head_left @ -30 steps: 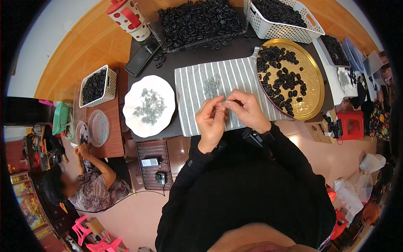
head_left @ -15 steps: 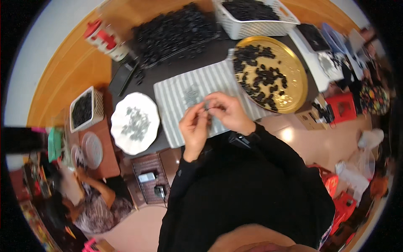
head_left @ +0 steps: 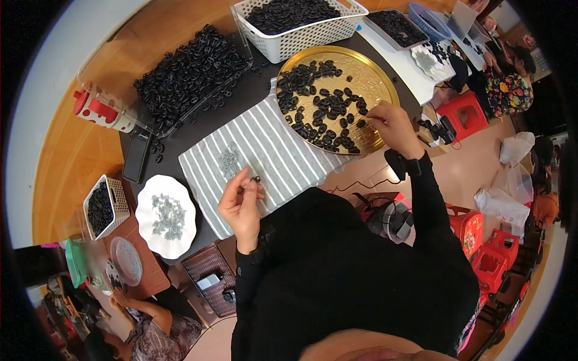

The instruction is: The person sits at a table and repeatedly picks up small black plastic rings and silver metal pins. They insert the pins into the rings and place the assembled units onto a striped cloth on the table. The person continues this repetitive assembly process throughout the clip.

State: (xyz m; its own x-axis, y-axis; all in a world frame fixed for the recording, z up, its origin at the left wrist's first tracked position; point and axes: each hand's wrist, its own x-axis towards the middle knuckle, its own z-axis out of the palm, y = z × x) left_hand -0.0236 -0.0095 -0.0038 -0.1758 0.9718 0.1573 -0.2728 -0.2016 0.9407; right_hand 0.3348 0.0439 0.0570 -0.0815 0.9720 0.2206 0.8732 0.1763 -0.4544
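My left hand point(head_left: 241, 204) is over the near left part of a grey-and-white striped cloth point(head_left: 283, 141). Between its thumb and fingertips is a small dark ring-shaped piece point(head_left: 256, 179). Just beyond it on the cloth lies a heap of small grey translucent pieces point(head_left: 229, 160). My right hand point(head_left: 394, 129) is over the right rim of a round gold tray point(head_left: 376, 78), thumb and fingers pinched together. Its fingertips meet beside scattered black oval pieces point(head_left: 333, 107); whether one is between them I cannot make out.
A clear bin of black oval links point(head_left: 186, 75) and a white basket point(head_left: 301, 39) line the back. A scalloped white plate point(head_left: 144, 207) of grey pieces, a phone point(head_left: 137, 155) and a red-and-white cup point(head_left: 99, 111) are at left. Another person point(head_left: 159, 334) sits lower left.
My hands were together over the cloth and have parted. My right hand has moved right to the gold tray; my left has drawn left and nearer me. The view has shifted too.
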